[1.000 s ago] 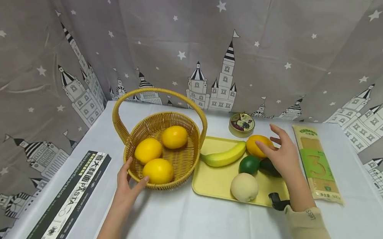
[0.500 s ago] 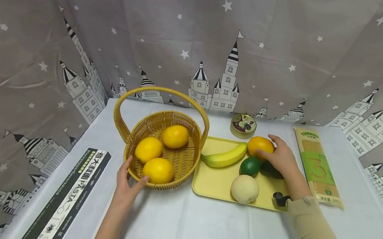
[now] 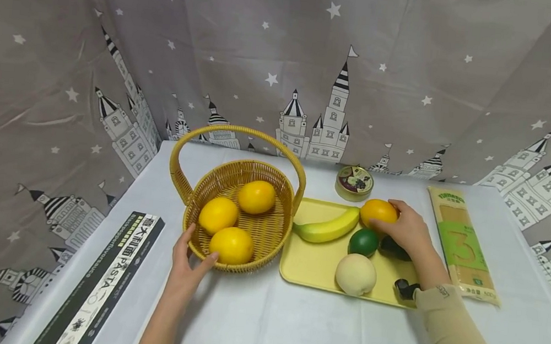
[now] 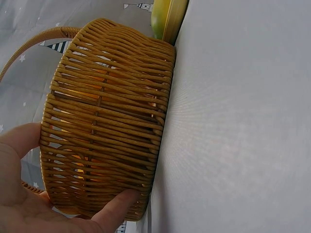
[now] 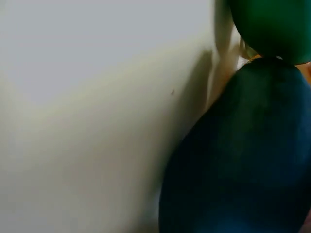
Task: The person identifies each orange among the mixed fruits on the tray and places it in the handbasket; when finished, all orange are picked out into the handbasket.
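Note:
My left hand holds the near left side of a wicker basket, thumb and forefinger at its rim. In the left wrist view a finger lies along the outer wall. Several lemons are in the basket. On the yellow tray my right hand grips another lemon, thumb in front and fingers behind. Under that hand is a dark green avocado, partly hidden. Beside it are a green lime-like fruit, a banana and a pale peach.
A round tin stands behind the tray. To the right lies a packet of noodles; at left is a long pasta box. A grey castle-print curtain hangs behind the white-covered table.
My right hand has come down onto the lemon on the tray, and its fingers have closed round it. My left hand stays at the basket. The head view has shifted slightly.

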A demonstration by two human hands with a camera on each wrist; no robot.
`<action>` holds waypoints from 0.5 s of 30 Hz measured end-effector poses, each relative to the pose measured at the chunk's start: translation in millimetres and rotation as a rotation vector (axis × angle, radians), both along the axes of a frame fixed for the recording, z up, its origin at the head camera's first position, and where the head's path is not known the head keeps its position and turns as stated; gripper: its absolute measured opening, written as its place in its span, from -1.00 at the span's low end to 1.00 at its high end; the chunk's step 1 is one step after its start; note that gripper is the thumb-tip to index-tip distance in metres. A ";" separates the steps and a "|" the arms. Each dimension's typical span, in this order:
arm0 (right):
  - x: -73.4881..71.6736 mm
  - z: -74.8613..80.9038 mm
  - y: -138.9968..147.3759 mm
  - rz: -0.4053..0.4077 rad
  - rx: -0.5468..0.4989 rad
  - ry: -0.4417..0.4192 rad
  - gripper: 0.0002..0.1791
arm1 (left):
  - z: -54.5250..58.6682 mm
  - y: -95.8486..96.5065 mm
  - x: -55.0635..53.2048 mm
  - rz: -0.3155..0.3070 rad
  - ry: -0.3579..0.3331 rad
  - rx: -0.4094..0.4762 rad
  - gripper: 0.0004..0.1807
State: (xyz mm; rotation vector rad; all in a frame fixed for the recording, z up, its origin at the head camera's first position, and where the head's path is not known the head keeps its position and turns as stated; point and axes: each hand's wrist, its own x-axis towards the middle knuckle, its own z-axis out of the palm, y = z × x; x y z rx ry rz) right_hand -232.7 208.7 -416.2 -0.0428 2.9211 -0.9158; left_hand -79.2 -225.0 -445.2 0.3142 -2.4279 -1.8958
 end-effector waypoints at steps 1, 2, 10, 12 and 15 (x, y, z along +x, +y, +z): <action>0.9 0.6 0.5 -0.003 -0.002 0.007 0.01 | 0.0 0.4 0.0 -0.001 -0.001 0.000 -0.05; 1.9 1.5 0.9 -0.006 -0.010 0.011 0.01 | 0.2 0.8 0.0 0.000 -0.003 -0.002 -0.05; 11.0 14.9 2.8 -0.020 -0.075 0.133 -0.04 | 1.2 1.8 0.4 0.006 -0.008 -0.003 -0.05; 15.7 22.1 0.5 -0.027 -0.106 0.160 -0.05 | 1.4 1.6 0.2 0.004 -0.003 -0.001 -0.05; 24.8 35.1 -6.1 -0.029 -0.159 0.195 -0.05 | 1.8 1.6 0.0 0.003 -0.001 -0.003 -0.05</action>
